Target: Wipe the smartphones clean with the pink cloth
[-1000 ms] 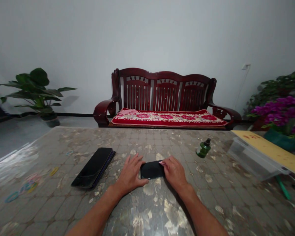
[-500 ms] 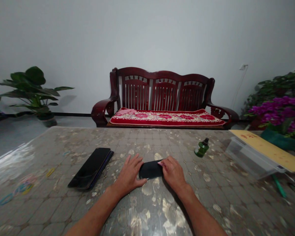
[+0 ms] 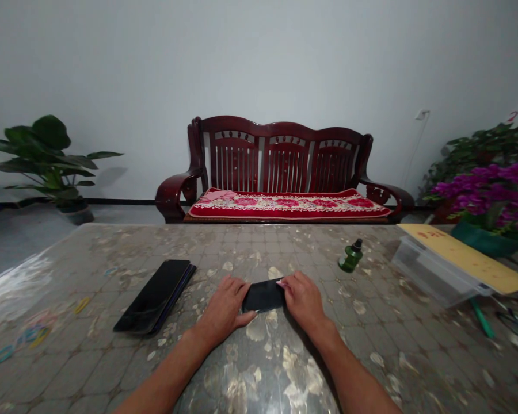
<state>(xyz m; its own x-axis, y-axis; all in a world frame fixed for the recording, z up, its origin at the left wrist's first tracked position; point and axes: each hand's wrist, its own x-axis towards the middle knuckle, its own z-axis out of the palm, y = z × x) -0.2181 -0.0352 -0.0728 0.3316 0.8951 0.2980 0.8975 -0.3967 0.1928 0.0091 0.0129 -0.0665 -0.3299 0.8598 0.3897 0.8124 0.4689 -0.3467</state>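
A black smartphone (image 3: 264, 295) lies flat on the patterned table in front of me, its dark face up. My left hand (image 3: 228, 302) grips its left end, thumb along the near edge and fingers at the far corner. Over the right end, my right hand (image 3: 301, 298) has its fingers closed on a small pinkish cloth (image 3: 280, 283) and presses it against the phone. Most of that cloth is hidden inside the fingers. To the left of my left hand rests a large black tablet (image 3: 153, 296) on top of another dark, flat item.
A green bottle with a black cap (image 3: 351, 256) stands right of my hands. Farther right are a clear plastic box (image 3: 435, 273) under a yellow board (image 3: 466, 259) and purple flowers (image 3: 492, 192). Coloured rubber bands (image 3: 34, 334) lie at left. A wooden bench (image 3: 285, 155) stands beyond the table.
The fingers of my left hand have drawn closer together on the phone. My right hand stays at the phone's right end with the cloth. The whole view has shifted slightly.
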